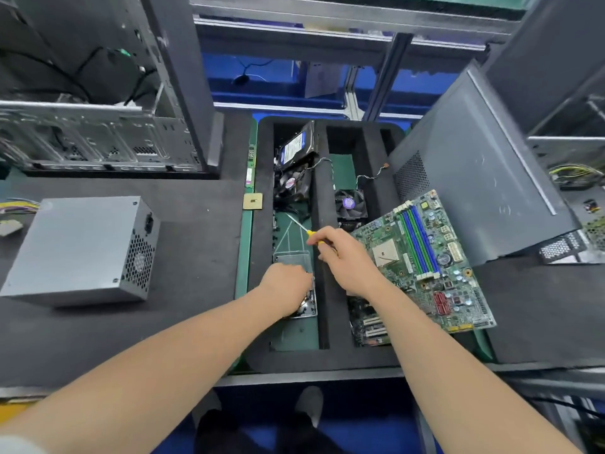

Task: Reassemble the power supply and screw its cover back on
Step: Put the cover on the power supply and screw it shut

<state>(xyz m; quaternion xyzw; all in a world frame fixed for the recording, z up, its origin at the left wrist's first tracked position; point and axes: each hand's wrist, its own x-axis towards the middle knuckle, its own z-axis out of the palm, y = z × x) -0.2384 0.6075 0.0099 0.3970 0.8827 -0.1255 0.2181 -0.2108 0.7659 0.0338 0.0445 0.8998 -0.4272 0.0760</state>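
The right hand (343, 253), grip clenched, is holding a yellow-handled screwdriver (309, 233). The left hand (288, 290) is digging in a shallow clear plastic tray (291, 257), and I cannot tell what its grip has. The grey metal power supply box (78, 247) is sitting at nine o'clock on the black tabletop (196, 257). They seem to be fetching cover screws, which next need carrying over there.

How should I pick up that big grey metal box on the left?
Probably come down from above and hold the grey metal power supply box by its near and far edges. It lies flat on the dark mat, and coloured wires stick out its left end, so avoid that side.
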